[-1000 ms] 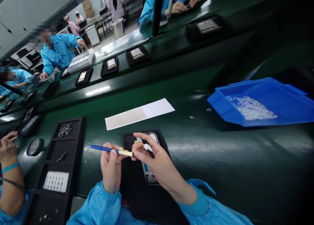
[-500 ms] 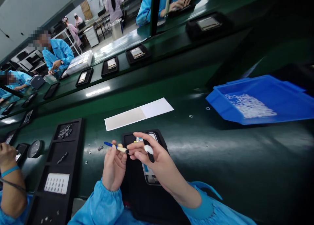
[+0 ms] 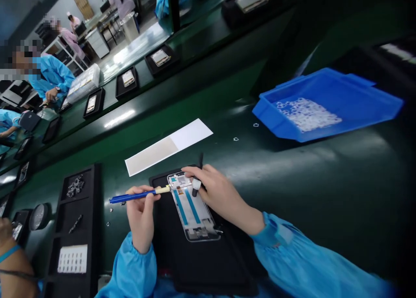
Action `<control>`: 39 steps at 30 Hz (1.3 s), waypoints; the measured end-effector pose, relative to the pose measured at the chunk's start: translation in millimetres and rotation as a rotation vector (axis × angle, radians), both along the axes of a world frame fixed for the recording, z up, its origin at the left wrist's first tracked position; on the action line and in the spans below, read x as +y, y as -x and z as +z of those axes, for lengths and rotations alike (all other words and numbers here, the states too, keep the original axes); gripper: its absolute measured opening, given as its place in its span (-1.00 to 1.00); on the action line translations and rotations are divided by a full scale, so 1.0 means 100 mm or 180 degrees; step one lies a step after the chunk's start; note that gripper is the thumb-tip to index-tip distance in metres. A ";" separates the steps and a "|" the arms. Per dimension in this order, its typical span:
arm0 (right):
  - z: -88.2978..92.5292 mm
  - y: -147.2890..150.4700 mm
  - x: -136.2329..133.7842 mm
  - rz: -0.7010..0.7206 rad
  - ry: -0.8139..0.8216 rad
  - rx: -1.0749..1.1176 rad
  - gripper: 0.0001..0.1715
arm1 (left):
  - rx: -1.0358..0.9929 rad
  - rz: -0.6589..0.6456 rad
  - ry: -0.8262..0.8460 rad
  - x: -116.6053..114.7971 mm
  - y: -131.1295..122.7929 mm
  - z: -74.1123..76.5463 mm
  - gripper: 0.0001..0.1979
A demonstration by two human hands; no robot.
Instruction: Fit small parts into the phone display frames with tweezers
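Note:
A phone frame point(image 3: 191, 209) with two blue strips lies on a black mat point(image 3: 169, 241) in front of me. My left hand point(image 3: 140, 213) grips a blue stick tool point(image 3: 136, 196) whose cream tip touches the frame's upper left corner. My right hand point(image 3: 216, 192) rests on the frame's top edge and holds a black pen-like tool point(image 3: 196, 183) with a white collar, its tip down on the frame.
A black parts tray point(image 3: 76, 228) with small metal pieces and a white grid stands at the left. A white and beige sheet point(image 3: 167, 145) lies beyond the mat. A blue bin point(image 3: 328, 103) of clear rings sits at the right. Co-workers and a conveyor with phone trays are at the far left.
Both hands have dropped from in front of me onto the phone frame. The stick's tip and the black tool now touch the frame's top. The view has shifted right and down.

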State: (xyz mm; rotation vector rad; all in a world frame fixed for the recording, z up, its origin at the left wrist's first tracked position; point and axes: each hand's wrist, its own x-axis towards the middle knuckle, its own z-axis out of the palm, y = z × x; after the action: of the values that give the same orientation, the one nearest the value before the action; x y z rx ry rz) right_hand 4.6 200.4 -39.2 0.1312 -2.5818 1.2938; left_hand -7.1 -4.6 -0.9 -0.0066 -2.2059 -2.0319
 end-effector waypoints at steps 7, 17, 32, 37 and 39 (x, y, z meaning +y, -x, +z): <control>-0.04 0.00 0.00 -0.0258 -0.0422 0.0300 -0.56 | 0.0527 -0.0061 0.0613 0.13 0.12 -0.06 -0.73; -0.05 0.02 -0.04 -0.0229 -0.0637 0.0193 -0.52 | 0.0486 -0.0287 0.0527 0.13 0.14 -0.13 -0.77; 0.04 -0.03 0.20 0.0206 0.0702 -0.0590 -0.80 | 0.0415 -0.0652 0.1419 0.13 0.04 -0.13 -0.80; 0.05 -0.06 0.26 0.0408 0.0769 -0.0834 -0.73 | 0.0523 -0.0856 0.1563 0.18 0.05 -0.12 -0.82; 0.06 -0.07 0.25 0.0468 0.0692 -0.0879 -0.69 | 0.0534 -0.0932 0.1605 0.21 0.07 -0.12 -0.82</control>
State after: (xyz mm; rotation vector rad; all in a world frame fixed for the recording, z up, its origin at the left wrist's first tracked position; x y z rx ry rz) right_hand 11.4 225.8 -33.2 0.1102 -2.6714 1.7478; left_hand -14.0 16.1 -12.7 -0.5591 -2.6556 -1.4574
